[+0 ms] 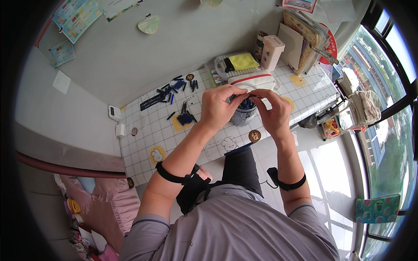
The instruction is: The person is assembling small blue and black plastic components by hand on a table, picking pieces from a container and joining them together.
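Note:
Both my hands meet above a clear round container (243, 118) that holds small dark blue pieces. My left hand (217, 106) is closed, its thumb and fingertips pinching a small dark piece. Opposite it, my right hand (274, 112) pinches at the same spot; the piece is mostly hidden by the fingertips, so its kind is unclear. To the left, short dark blue and black sticks (167, 92), like ink cartridges, lie scattered on the table. A smaller heap of similar sticks (185, 118) lies nearer me.
Behind the container are a white pouch with red trim (257, 81), a yellow cloth (244, 61) on a clear case, and a pink box (272, 52). Books (300, 41) stand at the back right of the white gridded table (143, 150). A cart (333, 128) stands by the window.

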`<act>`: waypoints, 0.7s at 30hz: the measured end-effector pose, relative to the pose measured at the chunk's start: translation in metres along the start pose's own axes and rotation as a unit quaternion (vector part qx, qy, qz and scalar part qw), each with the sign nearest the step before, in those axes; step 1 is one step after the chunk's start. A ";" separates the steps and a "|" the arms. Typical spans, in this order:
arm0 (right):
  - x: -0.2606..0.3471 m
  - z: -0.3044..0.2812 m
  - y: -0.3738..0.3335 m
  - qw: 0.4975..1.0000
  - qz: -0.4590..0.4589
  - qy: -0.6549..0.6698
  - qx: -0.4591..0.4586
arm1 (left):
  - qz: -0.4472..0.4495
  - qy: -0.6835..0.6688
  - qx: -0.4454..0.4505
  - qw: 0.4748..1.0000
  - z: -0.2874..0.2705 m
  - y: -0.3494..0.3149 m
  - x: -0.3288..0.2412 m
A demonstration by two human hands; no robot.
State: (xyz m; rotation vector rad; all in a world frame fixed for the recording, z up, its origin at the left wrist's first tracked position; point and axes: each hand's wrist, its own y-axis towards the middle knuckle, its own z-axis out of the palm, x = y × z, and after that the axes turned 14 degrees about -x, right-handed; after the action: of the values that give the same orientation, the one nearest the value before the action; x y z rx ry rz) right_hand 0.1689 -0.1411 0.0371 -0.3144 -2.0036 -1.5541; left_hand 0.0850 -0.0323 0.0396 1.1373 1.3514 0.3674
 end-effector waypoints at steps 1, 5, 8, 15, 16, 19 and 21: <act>0.000 0.000 0.000 1.000 0.005 -0.006 0.001 | 0.001 0.000 0.000 1.000 0.001 0.000 0.000; -0.001 -0.003 0.001 0.999 -0.003 -0.041 0.018 | 0.014 0.039 -0.005 0.999 0.005 -0.002 0.002; -0.001 -0.002 0.000 0.998 0.001 -0.052 0.020 | 0.033 0.054 0.006 0.998 0.006 -0.004 0.009; -0.004 -0.002 0.000 0.995 -0.003 -0.100 0.020 | 0.015 0.099 -0.037 0.994 -0.006 -0.004 0.013; -0.005 0.000 0.001 0.991 -0.040 -0.127 -0.002 | 0.013 0.101 -0.040 0.994 -0.011 -0.003 0.014; 0.003 0.005 0.002 0.991 -0.037 -0.120 -0.036 | -0.004 0.136 -0.075 0.988 -0.031 -0.003 0.019; 0.009 0.012 0.001 0.993 -0.047 -0.097 -0.039 | -0.024 0.153 -0.097 0.983 -0.048 -0.007 0.023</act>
State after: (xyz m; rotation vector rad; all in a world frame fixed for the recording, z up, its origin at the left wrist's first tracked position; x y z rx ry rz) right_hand 0.1588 -0.1312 0.0410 -0.4231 -2.1357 -1.7208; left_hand 0.0451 0.0028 0.0295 0.9081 1.5706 0.6449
